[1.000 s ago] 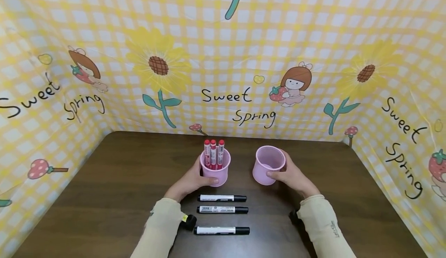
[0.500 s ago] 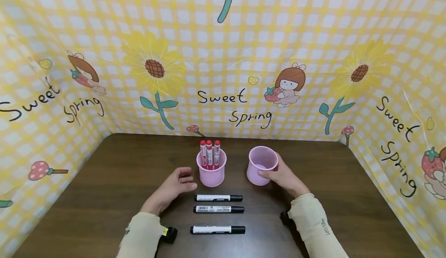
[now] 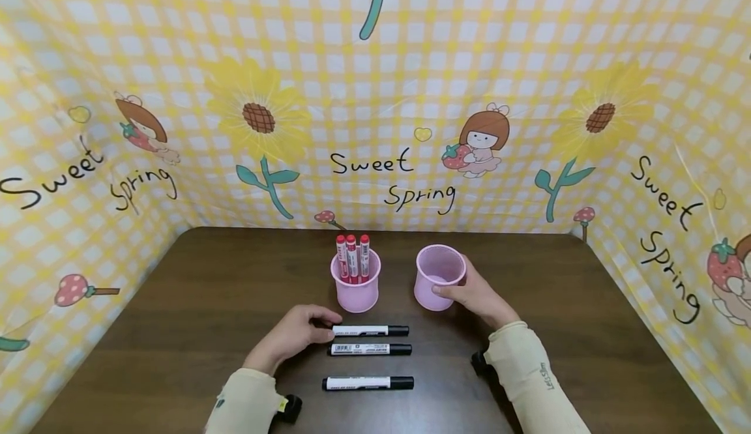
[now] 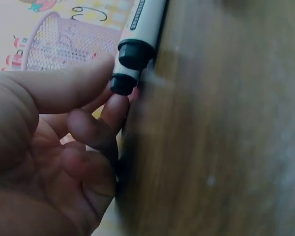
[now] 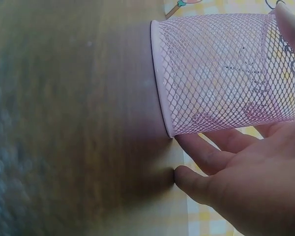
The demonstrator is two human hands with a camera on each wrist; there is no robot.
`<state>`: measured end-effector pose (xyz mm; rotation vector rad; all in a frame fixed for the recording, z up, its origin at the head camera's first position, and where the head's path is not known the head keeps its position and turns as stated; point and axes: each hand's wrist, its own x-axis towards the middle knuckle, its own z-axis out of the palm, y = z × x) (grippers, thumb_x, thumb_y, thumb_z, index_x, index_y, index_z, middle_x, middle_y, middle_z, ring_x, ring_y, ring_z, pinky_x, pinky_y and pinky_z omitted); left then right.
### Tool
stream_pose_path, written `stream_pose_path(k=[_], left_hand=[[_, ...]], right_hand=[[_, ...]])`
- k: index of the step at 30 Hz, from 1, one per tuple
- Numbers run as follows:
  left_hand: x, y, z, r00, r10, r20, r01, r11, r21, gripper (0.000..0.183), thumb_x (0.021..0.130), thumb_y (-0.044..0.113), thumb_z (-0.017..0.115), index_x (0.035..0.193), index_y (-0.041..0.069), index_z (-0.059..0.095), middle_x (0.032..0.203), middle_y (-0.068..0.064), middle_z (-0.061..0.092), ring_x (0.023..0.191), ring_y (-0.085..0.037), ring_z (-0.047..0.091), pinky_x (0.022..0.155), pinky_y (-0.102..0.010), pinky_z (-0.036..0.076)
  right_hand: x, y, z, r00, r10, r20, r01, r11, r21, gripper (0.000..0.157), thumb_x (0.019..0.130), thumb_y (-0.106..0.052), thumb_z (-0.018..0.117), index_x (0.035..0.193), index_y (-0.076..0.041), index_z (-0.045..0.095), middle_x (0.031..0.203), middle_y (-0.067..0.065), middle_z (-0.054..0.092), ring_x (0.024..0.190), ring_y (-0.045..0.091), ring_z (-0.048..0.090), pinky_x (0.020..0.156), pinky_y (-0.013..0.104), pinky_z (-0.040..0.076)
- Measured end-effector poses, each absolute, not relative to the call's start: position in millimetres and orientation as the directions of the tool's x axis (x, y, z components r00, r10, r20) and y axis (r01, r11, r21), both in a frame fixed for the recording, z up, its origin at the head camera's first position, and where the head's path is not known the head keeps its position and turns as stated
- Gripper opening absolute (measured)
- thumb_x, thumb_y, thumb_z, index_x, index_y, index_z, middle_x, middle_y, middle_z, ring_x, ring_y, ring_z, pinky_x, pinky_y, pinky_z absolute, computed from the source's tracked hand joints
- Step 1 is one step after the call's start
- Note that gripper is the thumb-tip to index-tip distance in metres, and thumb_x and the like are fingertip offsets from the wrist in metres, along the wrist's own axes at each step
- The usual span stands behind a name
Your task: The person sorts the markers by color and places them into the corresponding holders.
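Observation:
My left hand (image 3: 296,333) is at the left end of the farthest whiteboard marker (image 3: 364,331), with thumb and index finger on either side of its end. In the left wrist view, the thumb (image 4: 83,83) meets that marker beside its black end (image 4: 123,84); the other fingers are curled. My right hand (image 3: 478,294) grips a pink mesh pen holder (image 3: 427,290) from the right, the thumb on its near side. Inside, this holder shows no pens. A second pink pen holder (image 3: 356,298), untouched, stands to its left with three red-capped markers (image 3: 352,258) upright in it.
Two more black-capped markers, a middle one (image 3: 366,350) and a nearest one (image 3: 366,383), lie parallel below the farthest. The dark wooden table (image 3: 193,330) ends at a yellow checked cloth (image 3: 375,115), which stands behind and at both sides.
My left hand has let go of the left pen holder, drawn back left, then come to the farthest marker's end. My right hand stays on its pen holder. The head view has shifted slightly.

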<state>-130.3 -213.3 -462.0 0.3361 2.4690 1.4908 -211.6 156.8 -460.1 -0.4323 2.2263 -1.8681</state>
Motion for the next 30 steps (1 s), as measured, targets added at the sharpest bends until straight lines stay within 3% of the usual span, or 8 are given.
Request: stream_pose_path(k=[8, 16, 23, 30], left_hand=[[-130, -199, -460, -0.967, 0.248, -0.063, 0.109, 0.621, 0.777, 0.024, 0.079, -0.003, 0.078, 0.1, 0.01, 0.079, 0.1, -0.002, 0.065, 0.095, -0.022, 0.057, 0.089, -0.046, 0.047], [-132, -199, -457, -0.96, 0.276, -0.048, 0.144, 0.634, 0.76, 0.02, 0.084, -0.001, 0.074, 0.099, 0.012, 0.078, 0.098, -0.001, 0.065, 0.094, -0.021, 0.057, 0.088, -0.047, 0.047], [-132, -204, -450, -0.951, 0.302, -0.071, 0.136, 0.611, 0.78, 0.016, 0.091, 0.001, 0.069, 0.103, 0.009, 0.074, 0.087, -0.002, 0.063, 0.075, -0.018, 0.058, 0.071, -0.039, 0.049], [-125, -193, -425, -0.966, 0.243, -0.085, 0.13, 0.744, 0.655, 0.017, 0.093, 0.005, 0.071, 0.107, 0.014, 0.074, 0.095, 0.002, 0.067, 0.088, -0.018, 0.059, 0.084, -0.047, 0.051]], right_hand=[[-212, 159, -457, -0.937, -0.349, 0.026, -0.083, 0.149, -0.985, 0.084, 0.084, -0.007, 0.079, 0.15, 0.0, 0.028, 0.141, 0.028, 0.043, 0.13, 0.042, 0.041, 0.099, 0.036, 0.04], [-213, 159, -457, -0.935, -0.352, 0.032, -0.09, 0.15, -0.985, 0.084, 0.084, -0.007, 0.08, 0.15, 0.0, 0.029, 0.141, 0.026, 0.045, 0.129, 0.04, 0.043, 0.099, 0.037, 0.04], [-215, 157, -462, -0.938, -0.346, 0.025, -0.087, 0.163, -0.983, 0.084, 0.083, -0.007, 0.08, 0.15, 0.0, 0.03, 0.14, 0.026, 0.045, 0.128, 0.04, 0.044, 0.099, 0.038, 0.04], [-214, 157, -462, -0.938, -0.344, 0.03, -0.09, 0.159, -0.983, 0.082, 0.083, -0.007, 0.081, 0.149, -0.001, 0.031, 0.14, 0.025, 0.046, 0.128, 0.04, 0.045, 0.1, 0.039, 0.04]])
